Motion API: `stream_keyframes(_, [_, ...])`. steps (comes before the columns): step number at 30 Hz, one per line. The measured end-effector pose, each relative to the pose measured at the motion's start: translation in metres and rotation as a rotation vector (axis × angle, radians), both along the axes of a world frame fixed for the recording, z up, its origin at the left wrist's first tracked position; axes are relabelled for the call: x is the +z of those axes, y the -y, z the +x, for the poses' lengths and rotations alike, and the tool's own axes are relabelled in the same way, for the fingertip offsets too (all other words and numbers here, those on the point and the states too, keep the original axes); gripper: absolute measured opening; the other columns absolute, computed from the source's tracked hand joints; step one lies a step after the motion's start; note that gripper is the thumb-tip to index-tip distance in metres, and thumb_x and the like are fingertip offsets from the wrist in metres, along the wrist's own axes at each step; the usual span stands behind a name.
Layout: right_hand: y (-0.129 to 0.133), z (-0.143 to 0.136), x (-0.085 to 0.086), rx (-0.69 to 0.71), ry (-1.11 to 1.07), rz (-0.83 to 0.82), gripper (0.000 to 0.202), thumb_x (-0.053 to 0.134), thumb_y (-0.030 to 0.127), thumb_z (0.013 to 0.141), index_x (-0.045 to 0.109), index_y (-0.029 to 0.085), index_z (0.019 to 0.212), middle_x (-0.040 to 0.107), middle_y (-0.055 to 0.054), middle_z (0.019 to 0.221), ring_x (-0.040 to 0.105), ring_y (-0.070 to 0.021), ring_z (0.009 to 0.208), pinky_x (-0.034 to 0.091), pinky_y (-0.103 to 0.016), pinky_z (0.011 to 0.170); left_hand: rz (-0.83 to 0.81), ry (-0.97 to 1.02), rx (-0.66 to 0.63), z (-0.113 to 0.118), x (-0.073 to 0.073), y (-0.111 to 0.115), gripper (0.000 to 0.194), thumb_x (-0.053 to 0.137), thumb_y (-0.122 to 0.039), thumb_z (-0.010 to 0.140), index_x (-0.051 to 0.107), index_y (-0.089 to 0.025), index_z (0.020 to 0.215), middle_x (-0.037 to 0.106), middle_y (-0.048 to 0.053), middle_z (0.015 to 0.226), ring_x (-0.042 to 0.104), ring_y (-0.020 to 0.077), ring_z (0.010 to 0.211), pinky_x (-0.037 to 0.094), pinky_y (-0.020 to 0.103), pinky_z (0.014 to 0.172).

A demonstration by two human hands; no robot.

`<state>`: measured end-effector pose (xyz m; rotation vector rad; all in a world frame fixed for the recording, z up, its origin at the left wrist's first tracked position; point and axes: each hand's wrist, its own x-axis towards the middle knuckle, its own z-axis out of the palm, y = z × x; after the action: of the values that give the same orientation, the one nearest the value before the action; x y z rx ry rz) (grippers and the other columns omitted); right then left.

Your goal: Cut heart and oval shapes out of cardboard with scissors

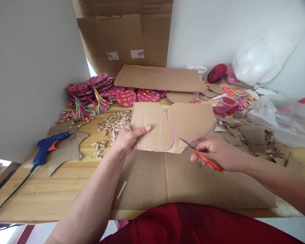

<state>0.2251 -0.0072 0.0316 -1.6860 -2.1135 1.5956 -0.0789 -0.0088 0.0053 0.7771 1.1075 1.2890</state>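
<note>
Currently we hold a cardboard sheet above the wooden table, slightly raised over a larger flat cardboard panel that lies along the near edge. Our left hand grips the sheet's left edge, thumb on top and fingers curled beneath. Two heart outlines are drawn on the sheet in purple; the right one is already partly cut free along its outer edge. Our right hand is closed around the orange handles of a pair of scissors, whose blade tips meet the sheet's lower edge between the two outlines.

As to containers, we note a clear plastic cup behind the sheet to the right, holding something dark pink; what it is we cannot tell. A translucent plastic bag lies at the far right, contents unclear. A large open cardboard box stands against the wall; its inside is not visible.

Loose on the table: a pile of pale seeds just left of the sheet, a blue glue gun resting on a cardboard offcut, stacked pink decorated hearts with coloured tassels, and cardboard scraps to the right.
</note>
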Motion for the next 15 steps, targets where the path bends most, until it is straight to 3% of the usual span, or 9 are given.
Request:
stream_keyframes(8, [0.01,-0.02,0.017,0.065,-0.072,0.031,0.051,0.064,0.061,0.085,0.057,0.018,0.059,0.051,0.001,0.05,0.042,-0.0096,0.043,0.029,-0.024,0.043,-0.014,0.022,-0.047,0.004,-0.006,0.002,0.048,0.095,-0.025,0.055,0.076,-0.012,0.098,0.08,0.013,0.097,0.077,0.0288,0.08,0.066,0.034,0.067])
stream_keyframes(15, [0.007,-0.018,0.012,0.027,-0.108,0.004,0.046,0.07,0.058,0.08,0.057,0.018,0.06,0.051,0.001,0.051,0.043,-0.01,0.043,0.03,-0.023,0.04,0.027,0.024,-0.014,0.003,-0.004,0.001,0.043,0.095,-0.025,0.055,0.076,-0.011,0.091,0.08,0.013,0.096,0.077,0.031,0.085,0.066,0.034,0.071])
